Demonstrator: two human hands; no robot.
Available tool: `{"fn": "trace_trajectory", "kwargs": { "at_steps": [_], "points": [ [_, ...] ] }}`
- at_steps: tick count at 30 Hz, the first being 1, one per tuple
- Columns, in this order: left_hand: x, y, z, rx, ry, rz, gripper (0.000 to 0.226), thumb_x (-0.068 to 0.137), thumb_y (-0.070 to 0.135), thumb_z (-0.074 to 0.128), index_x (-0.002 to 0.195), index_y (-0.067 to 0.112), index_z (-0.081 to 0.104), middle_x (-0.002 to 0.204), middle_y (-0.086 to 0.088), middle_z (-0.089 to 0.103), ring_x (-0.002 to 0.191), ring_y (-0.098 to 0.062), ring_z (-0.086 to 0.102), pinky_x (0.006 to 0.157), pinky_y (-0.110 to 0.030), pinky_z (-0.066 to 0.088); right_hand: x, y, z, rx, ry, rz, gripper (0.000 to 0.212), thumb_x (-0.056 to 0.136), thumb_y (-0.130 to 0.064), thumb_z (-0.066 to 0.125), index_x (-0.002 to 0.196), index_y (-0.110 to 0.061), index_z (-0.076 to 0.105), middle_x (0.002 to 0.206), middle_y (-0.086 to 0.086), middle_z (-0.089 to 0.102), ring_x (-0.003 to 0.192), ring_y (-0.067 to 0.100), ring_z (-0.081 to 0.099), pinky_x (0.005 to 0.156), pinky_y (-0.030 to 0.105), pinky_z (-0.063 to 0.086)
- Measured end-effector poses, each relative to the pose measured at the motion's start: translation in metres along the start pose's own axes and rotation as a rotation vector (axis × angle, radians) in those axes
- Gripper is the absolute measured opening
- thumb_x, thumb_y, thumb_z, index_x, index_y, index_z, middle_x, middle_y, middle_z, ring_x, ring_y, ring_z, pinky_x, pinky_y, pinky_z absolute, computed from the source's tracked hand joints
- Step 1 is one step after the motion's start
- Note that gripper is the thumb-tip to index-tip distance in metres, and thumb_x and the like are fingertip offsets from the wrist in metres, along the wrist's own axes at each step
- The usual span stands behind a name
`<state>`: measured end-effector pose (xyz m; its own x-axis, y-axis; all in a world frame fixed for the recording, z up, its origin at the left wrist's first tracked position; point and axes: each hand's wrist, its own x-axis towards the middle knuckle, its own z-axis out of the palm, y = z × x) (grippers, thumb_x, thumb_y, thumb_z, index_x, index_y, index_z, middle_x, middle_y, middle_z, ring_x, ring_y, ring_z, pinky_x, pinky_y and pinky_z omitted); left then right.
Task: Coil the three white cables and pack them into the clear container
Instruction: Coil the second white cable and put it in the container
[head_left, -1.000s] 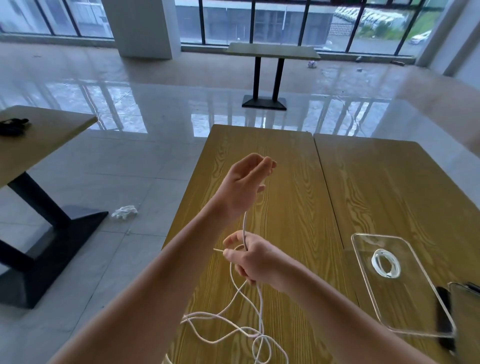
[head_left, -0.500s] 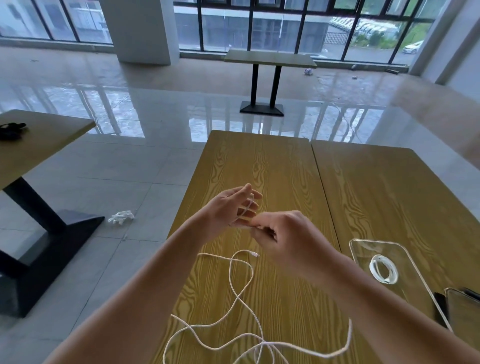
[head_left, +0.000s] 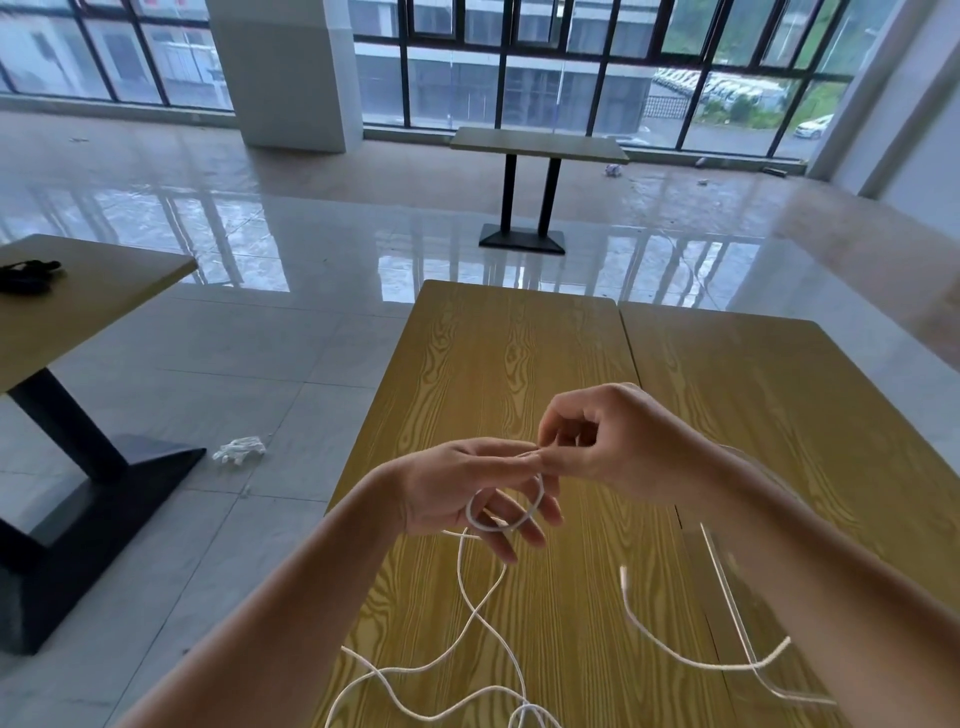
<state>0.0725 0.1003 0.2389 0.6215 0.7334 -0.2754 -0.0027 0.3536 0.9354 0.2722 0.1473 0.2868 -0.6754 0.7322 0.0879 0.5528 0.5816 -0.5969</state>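
Observation:
A white cable (head_left: 470, 618) runs up from the wooden table (head_left: 519, 364) to my hands. One turn of it is looped round the straight, spread fingers of my left hand (head_left: 457, 488), held above the table. My right hand (head_left: 608, 447) sits just right of it and pinches the cable at my left fingertips. A blurred stretch of cable (head_left: 675, 657) swings below my right forearm. Further loose strands lie tangled near the table's front edge. The clear container (head_left: 727, 603) shows only its left rim; my right forearm hides the remainder and its contents.
A second wooden table (head_left: 779, 395) adjoins on the right. To the left, across glossy tiled floor, stands another table (head_left: 93, 291) with a dark object on it. A white scrap (head_left: 239, 449) lies on the floor. A further table (head_left: 540, 143) stands by the windows.
The cable now forms a loop round my left fingers. My right hand has shifted right and up, drawing the cable along. The view tilted up, so the container has dropped behind my right forearm.

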Motion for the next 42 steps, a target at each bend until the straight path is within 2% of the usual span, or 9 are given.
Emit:
{"fn": "trace_trajectory", "kwargs": {
  "at_steps": [4, 8, 11, 16, 23, 27, 31, 36, 42],
  "points": [
    [-0.008, 0.003, 0.0, -0.114, -0.064, 0.093, 0.035, 0.098, 0.04, 0.048, 0.109, 0.009, 0.062, 0.108, -0.018, 0.067, 0.097, -0.037, 0.067, 0.072, -0.043, 0.06, -0.005, 0.013, -0.014, 0.151, -0.064, 0.024, 0.005, 0.085, -0.036, 0.076, 0.088, -0.034, 0.074, 0.069, -0.019, 0.066, 0.061, -0.003, 0.059, 0.058, 0.013, 0.047],
    [-0.011, 0.004, -0.006, -0.226, 0.107, 0.263, 0.028, 0.099, 0.032, 0.048, 0.104, 0.01, 0.064, 0.11, -0.019, 0.068, 0.101, -0.038, 0.067, 0.075, -0.046, 0.059, -0.01, 0.029, -0.023, 0.16, 0.118, 0.079, 0.019, 0.088, -0.018, 0.074, 0.087, -0.037, 0.074, 0.07, -0.014, 0.068, 0.063, 0.002, 0.062, 0.063, 0.022, 0.053],
    [-0.008, 0.004, -0.004, -0.275, 0.201, 0.355, 0.023, 0.096, 0.028, 0.054, 0.103, 0.011, 0.068, 0.115, -0.02, 0.069, 0.105, -0.038, 0.068, 0.078, -0.047, 0.058, -0.013, 0.034, -0.019, 0.135, 0.271, 0.101, 0.021, 0.09, -0.018, 0.071, 0.086, -0.038, 0.072, 0.072, -0.008, 0.071, 0.066, 0.009, 0.067, 0.067, 0.03, 0.059],
    [0.005, 0.013, 0.006, -0.418, 0.494, 0.46, 0.03, 0.102, 0.026, 0.044, 0.104, 0.01, 0.069, 0.11, -0.018, 0.073, 0.099, -0.035, 0.072, 0.074, -0.043, 0.06, -0.013, 0.03, 0.007, 0.188, 0.491, 0.177, 0.022, 0.096, -0.013, 0.063, 0.086, -0.032, 0.068, 0.062, -0.004, 0.064, 0.045, -0.001, 0.056, 0.045, 0.014, 0.047],
    [0.023, 0.021, 0.017, -0.429, 0.739, 0.472, 0.029, 0.106, 0.022, 0.038, 0.117, 0.015, 0.065, 0.112, -0.017, 0.071, 0.102, -0.028, 0.071, 0.079, -0.041, 0.061, -0.009, 0.019, 0.023, 0.202, 0.4, 0.282, 0.017, 0.1, -0.015, 0.055, 0.097, -0.02, 0.071, 0.059, -0.01, 0.055, 0.038, -0.004, 0.047, 0.036, 0.01, 0.032],
    [0.032, 0.029, 0.02, -0.482, 0.74, 0.513, 0.032, 0.107, 0.02, 0.034, 0.117, 0.015, 0.064, 0.118, -0.02, 0.069, 0.111, -0.031, 0.067, 0.088, -0.04, 0.058, -0.005, 0.016, 0.028, 0.26, 0.338, 0.319, 0.026, 0.101, -0.017, 0.053, 0.084, -0.032, 0.066, 0.056, -0.008, 0.055, 0.036, -0.002, 0.042, 0.036, 0.013, 0.033],
    [0.038, 0.036, 0.021, -0.499, 0.716, 0.572, 0.035, 0.108, 0.023, 0.031, 0.114, 0.019, 0.065, 0.109, -0.018, 0.071, 0.107, -0.035, 0.069, 0.087, -0.043, 0.058, 0.0, 0.01, 0.032, 0.318, 0.313, 0.356, 0.029, 0.101, -0.021, 0.053, 0.08, -0.035, 0.066, 0.056, -0.007, 0.058, 0.036, -0.002, 0.043, 0.037, 0.014, 0.035],
    [0.048, 0.043, 0.023, -0.434, 0.732, 0.637, 0.03, 0.106, 0.024, 0.037, 0.108, 0.029, 0.067, 0.102, -0.01, 0.066, 0.094, -0.027, 0.07, 0.079, -0.043, 0.06, 0.0, 0.007, 0.037, 0.48, 0.275, 0.385, 0.024, 0.103, -0.026, 0.05, 0.092, -0.038, 0.067, 0.057, -0.004, 0.062, 0.038, 0.003, 0.042, 0.038, 0.02, 0.035],
    [0.046, 0.052, 0.009, -0.317, 0.843, 0.707, 0.032, 0.103, 0.019, 0.046, 0.103, 0.046, 0.063, 0.114, -0.01, 0.049, 0.103, -0.026, 0.061, 0.071, -0.042, 0.06, -0.017, 0.013, 0.047, 0.535, 0.156, 0.376, 0.032, 0.103, -0.021, 0.05, 0.119, -0.048, 0.056, 0.066, -0.003, 0.066, 0.053, 0.018, 0.049, 0.048, 0.03, 0.045]
  ]
}}
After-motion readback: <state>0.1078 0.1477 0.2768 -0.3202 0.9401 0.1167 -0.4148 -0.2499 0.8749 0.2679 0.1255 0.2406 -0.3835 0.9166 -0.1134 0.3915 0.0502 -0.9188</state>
